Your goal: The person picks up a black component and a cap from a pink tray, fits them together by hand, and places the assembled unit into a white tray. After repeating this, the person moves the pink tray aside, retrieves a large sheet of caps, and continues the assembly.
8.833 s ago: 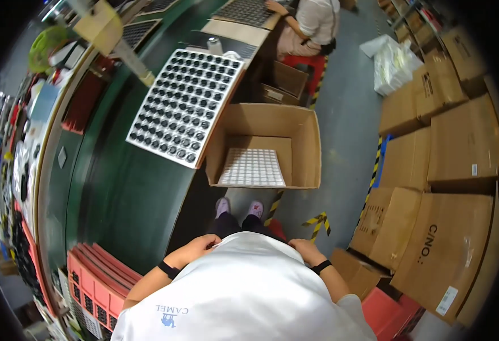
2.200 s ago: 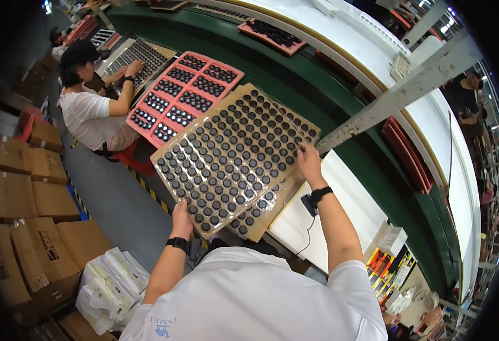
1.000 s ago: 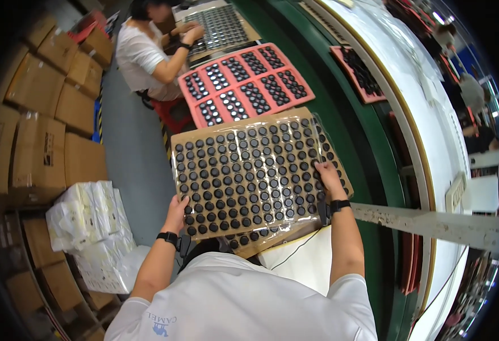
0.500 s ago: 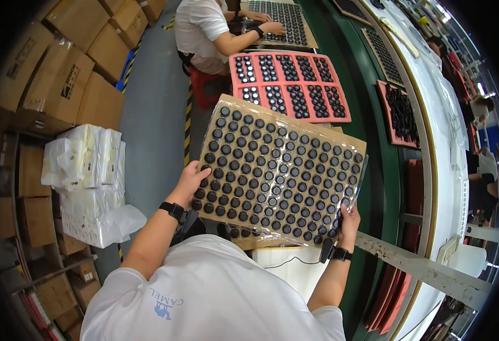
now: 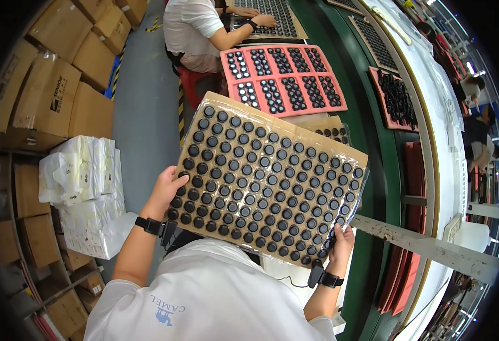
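Observation:
Between my two hands I carry a wide tray (image 5: 265,177) of clear plastic over brown cardboard, with rows of round black caps in its pockets. My left hand (image 5: 167,190) grips its left edge, thumb on top. Around the lower right corner closes my right hand (image 5: 341,244), also with the thumb above. The tray slants, its right side lower in the picture. Beyond it lies a pink foam tray (image 5: 286,108) with groups of black round parts in ten-odd, that is several, recesses. Part of another cap tray (image 5: 334,129) shows behind mine.
A co-worker (image 5: 195,28) sits at the far end, hands over another cap tray (image 5: 269,20). The green conveyor (image 5: 368,165) runs along my right, crossed by a pale metal bar (image 5: 420,241). Cardboard boxes (image 5: 50,96) and white wrapped packs (image 5: 84,176) stand left.
The tray has come nearer to me and left, both hands still on it. More of the cap tray behind it now shows. The surroundings have shifted slightly in view.

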### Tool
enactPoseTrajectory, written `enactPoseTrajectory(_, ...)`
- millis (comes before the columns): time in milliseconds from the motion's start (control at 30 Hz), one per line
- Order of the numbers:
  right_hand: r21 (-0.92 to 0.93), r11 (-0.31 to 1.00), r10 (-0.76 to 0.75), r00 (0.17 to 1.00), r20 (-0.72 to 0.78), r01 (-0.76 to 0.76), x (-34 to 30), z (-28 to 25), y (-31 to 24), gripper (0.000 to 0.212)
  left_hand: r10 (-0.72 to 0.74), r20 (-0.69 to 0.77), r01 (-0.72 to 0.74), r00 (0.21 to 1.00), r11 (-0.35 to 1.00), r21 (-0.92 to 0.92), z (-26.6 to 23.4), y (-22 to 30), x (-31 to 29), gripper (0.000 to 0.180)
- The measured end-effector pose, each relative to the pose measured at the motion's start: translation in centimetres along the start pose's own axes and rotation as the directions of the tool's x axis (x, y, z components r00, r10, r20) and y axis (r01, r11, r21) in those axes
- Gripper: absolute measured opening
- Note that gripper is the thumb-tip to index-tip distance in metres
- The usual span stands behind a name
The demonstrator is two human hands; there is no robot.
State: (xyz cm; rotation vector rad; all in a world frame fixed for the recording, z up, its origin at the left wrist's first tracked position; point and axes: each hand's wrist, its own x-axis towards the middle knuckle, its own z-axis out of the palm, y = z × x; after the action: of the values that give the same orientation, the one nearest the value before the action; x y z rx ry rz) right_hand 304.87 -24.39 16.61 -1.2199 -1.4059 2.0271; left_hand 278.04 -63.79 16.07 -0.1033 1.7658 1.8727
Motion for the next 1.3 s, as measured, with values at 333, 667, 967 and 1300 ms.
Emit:
enactPoseTrajectory(333,-0.063,0.998,-0.004,1.000,-0.002,0.004,-8.7,8.0,3.9,0.018,0.035,0.035,-0.035,0.999,0.999,-0.010,-11.9,-0.4,-2.3,0.026)
enactPoseTrajectory(667,-0.254,0.966,-0.017,0.991,0.134,0.051,-13.6,26.9,10.5,0.014,0.023,-0.123,-0.031,0.992,0.997,-0.065,-31.3,1.8,-9.9,0.029)
enactPoseTrajectory(967,-0.396,0.912,0.072,0.909,0.410,0.106,-13.2,47.6,14.5,0.021,0.030,-0.393,-0.107,0.919,0.979,-0.175,-47.2,3.6,-13.4,0.026)
enactPoseTrajectory(1300,-0.454,0.871,0.097,0.840,0.535,0.189,-4.6,72.3,15.8,0.022,-0.011,-0.528,-0.092,0.849,0.981,-0.170,-58.8,8.4,-2.7,0.027)
